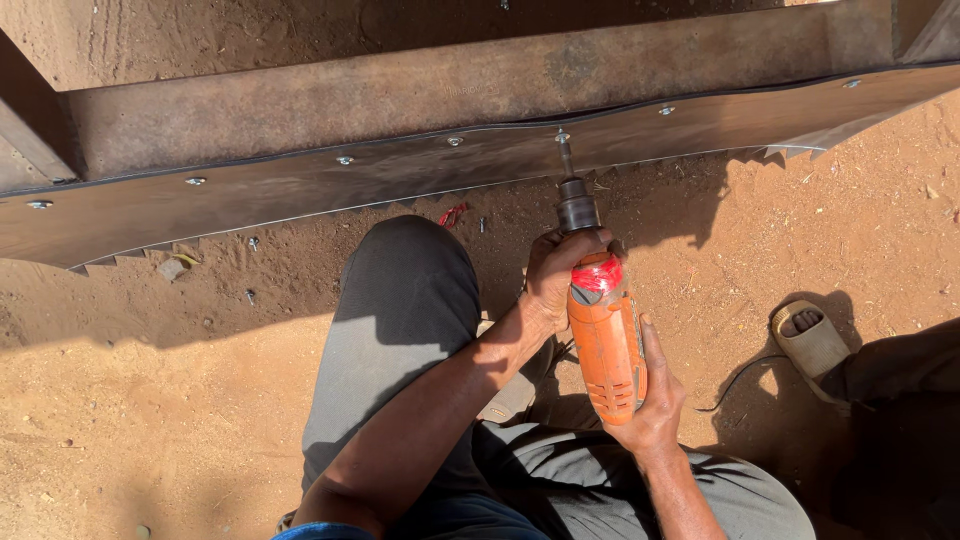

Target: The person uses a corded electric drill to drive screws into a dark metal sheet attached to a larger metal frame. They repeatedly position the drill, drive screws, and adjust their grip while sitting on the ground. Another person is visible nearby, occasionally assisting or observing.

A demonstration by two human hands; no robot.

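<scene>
Head view:
Drill: orange power drill (606, 340), bit tip on a screw (562, 137) in the dark metal sheet (300, 185).
Left hand: left hand (560, 272) wrapped closed around the drill's front.
Right hand: right hand (655, 395) closed on the rear grip.
Nearby: another person's sandalled foot (808, 338) on sandy ground (150, 400).

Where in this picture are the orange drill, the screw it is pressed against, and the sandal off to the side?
orange drill (606, 340), head view, middle of its orange body.
screw (562, 137), head view, its head on the metal sheet, at the bit's tip.
sandal (810, 342), head view, the strap over the foot.
</scene>
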